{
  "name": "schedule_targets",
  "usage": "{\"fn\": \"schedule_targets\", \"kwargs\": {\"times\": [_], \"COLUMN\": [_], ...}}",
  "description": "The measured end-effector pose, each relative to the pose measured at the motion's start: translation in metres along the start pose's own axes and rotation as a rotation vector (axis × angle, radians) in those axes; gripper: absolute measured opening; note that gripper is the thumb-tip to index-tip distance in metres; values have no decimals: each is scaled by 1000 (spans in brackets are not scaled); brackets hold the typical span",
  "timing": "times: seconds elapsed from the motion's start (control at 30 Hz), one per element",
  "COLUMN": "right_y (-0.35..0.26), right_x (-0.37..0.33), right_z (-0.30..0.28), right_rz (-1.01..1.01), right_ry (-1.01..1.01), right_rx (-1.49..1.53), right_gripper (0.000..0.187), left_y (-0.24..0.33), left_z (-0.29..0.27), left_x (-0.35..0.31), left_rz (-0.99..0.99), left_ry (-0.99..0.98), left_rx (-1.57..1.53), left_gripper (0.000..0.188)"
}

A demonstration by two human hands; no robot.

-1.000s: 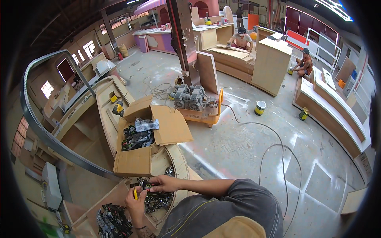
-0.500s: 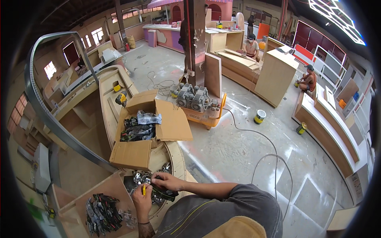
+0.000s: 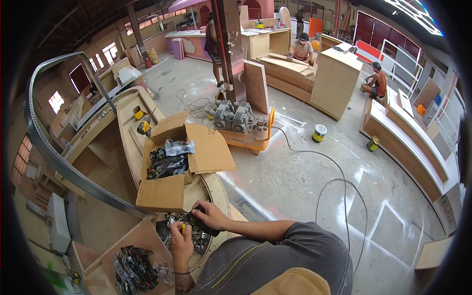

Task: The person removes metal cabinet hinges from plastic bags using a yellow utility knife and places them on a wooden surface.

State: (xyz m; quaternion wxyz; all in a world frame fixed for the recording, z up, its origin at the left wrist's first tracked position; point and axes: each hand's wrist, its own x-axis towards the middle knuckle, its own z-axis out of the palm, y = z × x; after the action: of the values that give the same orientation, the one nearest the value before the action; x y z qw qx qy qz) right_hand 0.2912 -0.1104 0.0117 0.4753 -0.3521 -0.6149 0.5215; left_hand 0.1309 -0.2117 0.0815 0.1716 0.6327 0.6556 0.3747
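Observation:
My left hand (image 3: 181, 245) is closed around a slim yellow object (image 3: 183, 228), too small to name surely. Close beside it, my right hand (image 3: 212, 216) grips a black plastic packet (image 3: 205, 225) that hangs below the fingers. Under both hands lies a heap of shiny metal hardware pieces (image 3: 200, 242) on the curved wooden top, partly hidden. Just beyond stands an opened cardboard box (image 3: 160, 195) holding dark plastic packets (image 3: 169, 164) and a clear bag (image 3: 179, 147). At lower left, crumpled black packaging (image 3: 132, 268) lies piled on a wooden panel, next to clear plastic bits (image 3: 164, 273).
Beyond the box are a yellow drill (image 3: 144, 127) and an orange air compressor (image 3: 241, 140) beside a post. Its hose (image 3: 339, 177) loops across the floor near paint cans (image 3: 319, 133). A bent metal frame (image 3: 33, 115) rises at left. Several people work farther off.
My right hand has turned, and the black packet now hangs more plainly from it. My left hand has shifted slightly, still on the yellow object. A person shows behind the post.

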Motion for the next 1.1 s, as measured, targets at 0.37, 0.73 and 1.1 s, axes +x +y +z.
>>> {"fn": "schedule_targets", "kwargs": {"times": [0.37,0.73,1.1], "right_y": [-20,-28,-75], "right_x": [4,4,-10], "right_z": [-9,-13,-15], "right_rz": [-28,-301,-605], "right_ry": [-25,-93,-167], "right_rx": [-103,-303,-371], "right_gripper": [17,12,21], "left_y": [-7,-15,-59], "left_z": [5,11,-1], "left_x": [0,5,19], "left_rz": [85,-18,-80], "left_ry": [-121,-133,2], "left_rx": [112,136,238], "left_gripper": [28,29,24]}}
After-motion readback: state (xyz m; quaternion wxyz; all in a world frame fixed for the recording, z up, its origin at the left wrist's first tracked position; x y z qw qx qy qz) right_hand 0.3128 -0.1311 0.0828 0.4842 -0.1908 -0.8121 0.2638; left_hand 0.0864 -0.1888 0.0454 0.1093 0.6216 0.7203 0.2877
